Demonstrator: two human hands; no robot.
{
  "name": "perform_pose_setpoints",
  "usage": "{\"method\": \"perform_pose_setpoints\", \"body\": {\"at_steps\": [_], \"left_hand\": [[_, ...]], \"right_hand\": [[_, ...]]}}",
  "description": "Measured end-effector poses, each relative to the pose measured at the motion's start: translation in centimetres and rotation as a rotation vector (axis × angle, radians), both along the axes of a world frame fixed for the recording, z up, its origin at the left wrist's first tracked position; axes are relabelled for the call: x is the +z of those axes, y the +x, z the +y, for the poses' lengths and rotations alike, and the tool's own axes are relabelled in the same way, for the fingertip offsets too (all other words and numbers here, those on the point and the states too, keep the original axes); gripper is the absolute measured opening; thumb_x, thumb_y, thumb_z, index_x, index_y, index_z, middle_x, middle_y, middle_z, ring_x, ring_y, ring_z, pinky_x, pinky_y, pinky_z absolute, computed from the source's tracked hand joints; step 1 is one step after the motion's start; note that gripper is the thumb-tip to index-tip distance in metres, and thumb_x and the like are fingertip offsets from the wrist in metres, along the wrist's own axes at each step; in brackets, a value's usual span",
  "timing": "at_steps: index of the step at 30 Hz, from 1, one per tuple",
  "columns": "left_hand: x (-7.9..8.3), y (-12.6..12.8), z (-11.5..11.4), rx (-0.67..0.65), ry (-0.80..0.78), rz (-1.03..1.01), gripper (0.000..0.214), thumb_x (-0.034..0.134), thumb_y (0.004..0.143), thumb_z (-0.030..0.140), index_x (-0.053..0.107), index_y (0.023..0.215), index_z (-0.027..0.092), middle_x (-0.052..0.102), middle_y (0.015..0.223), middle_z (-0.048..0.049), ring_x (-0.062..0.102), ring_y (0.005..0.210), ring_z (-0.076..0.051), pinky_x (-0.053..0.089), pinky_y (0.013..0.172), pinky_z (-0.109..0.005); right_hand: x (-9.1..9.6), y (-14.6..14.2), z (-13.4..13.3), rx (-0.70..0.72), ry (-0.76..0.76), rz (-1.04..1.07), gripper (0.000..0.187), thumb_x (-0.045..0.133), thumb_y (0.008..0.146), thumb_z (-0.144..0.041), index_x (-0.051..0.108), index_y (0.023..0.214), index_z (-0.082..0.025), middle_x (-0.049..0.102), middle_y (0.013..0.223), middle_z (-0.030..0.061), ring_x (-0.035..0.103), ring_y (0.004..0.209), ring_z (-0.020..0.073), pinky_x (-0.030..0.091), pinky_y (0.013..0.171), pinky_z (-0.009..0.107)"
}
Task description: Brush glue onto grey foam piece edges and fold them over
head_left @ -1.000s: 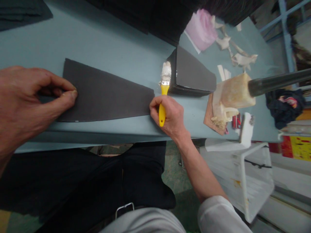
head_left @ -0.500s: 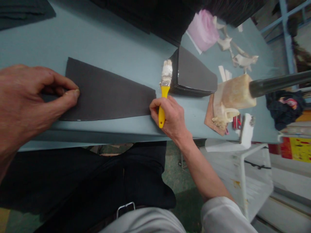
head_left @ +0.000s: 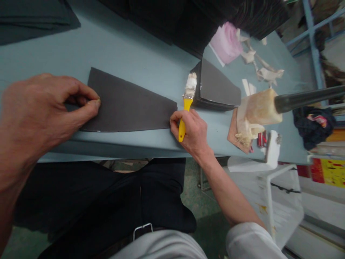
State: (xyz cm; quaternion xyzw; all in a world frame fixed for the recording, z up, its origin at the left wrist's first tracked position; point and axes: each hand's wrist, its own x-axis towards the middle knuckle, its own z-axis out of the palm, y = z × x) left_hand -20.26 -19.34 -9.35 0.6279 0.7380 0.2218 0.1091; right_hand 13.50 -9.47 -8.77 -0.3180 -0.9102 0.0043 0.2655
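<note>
A long dark grey sheet (head_left: 132, 106) lies flat on the blue-grey table (head_left: 140, 57), near its front edge. My left hand (head_left: 45, 108) pinches the sheet's left end between thumb and fingers. My right hand (head_left: 190, 129) is closed round the yellow handle of a paintbrush (head_left: 188, 99) and rests at the sheet's right end. The brush's white, glue-caked bristles point away from me, beside a stack of dark grey sheets (head_left: 217, 86).
To the right stands a glue-crusted block (head_left: 260, 108) on a brown board, with a dark bar (head_left: 307, 97) reaching into it. A pink bag (head_left: 226, 45) and white scraps (head_left: 265, 70) lie farther back. Black material (head_left: 188, 18) is piled along the far edge. A white frame (head_left: 269, 169) hangs off the front right.
The view has shifted, so the sheet and both hands sit a little farther right in the picture. Both grips look unchanged.
</note>
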Motion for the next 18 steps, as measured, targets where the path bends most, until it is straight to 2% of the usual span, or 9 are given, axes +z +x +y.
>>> {"method": "perform_pose_setpoints", "body": {"at_steps": [3,7,13,18], "left_hand": [[0.6,0.6,0.2,0.047,0.017,0.006,0.048,0.045,0.097,0.06,0.076,0.109,0.026,0.071,0.1,-0.0052,0.065,0.102,-0.029,0.05,0.1,-0.047],[1.2,1.0,0.3,0.066,0.018,-0.007,0.044,0.048,0.092,0.056,0.076,0.104,0.026,0.071,0.097,-0.0051,0.066,0.104,-0.029,0.051,0.101,-0.047],[1.8,1.7,0.1,0.068,0.042,-0.016,0.04,0.048,0.091,0.053,0.075,0.101,0.025,0.069,0.096,-0.0035,0.066,0.101,-0.026,0.05,0.099,-0.044],[1.9,1.7,0.1,0.061,0.037,0.012,0.039,0.049,0.092,0.052,0.076,0.101,0.024,0.07,0.096,-0.0046,0.067,0.099,-0.027,0.051,0.097,-0.043]], "right_hand": [[0.0,-0.1,-0.1,-0.006,0.011,0.008,0.012,0.061,0.102,-0.014,0.067,0.097,-0.024,0.074,0.084,0.002,0.065,0.078,0.0199,0.049,0.075,0.033],[-0.1,0.0,-0.3,-0.09,0.015,-0.024,0.009,0.062,0.101,-0.018,0.068,0.098,-0.025,0.075,0.085,0.0023,0.066,0.081,0.0212,0.05,0.077,0.034],[-0.6,0.0,-0.8,-0.182,0.039,-0.008,0.003,0.067,0.1,-0.024,0.069,0.102,-0.025,0.077,0.09,0.005,0.066,0.086,0.0249,0.049,0.08,0.038],[-0.9,-0.4,-1.0,-0.138,0.115,0.028,0.009,0.065,0.102,-0.019,0.07,0.107,-0.025,0.082,0.105,0.0073,0.068,0.093,0.0255,0.05,0.086,0.04]]}}
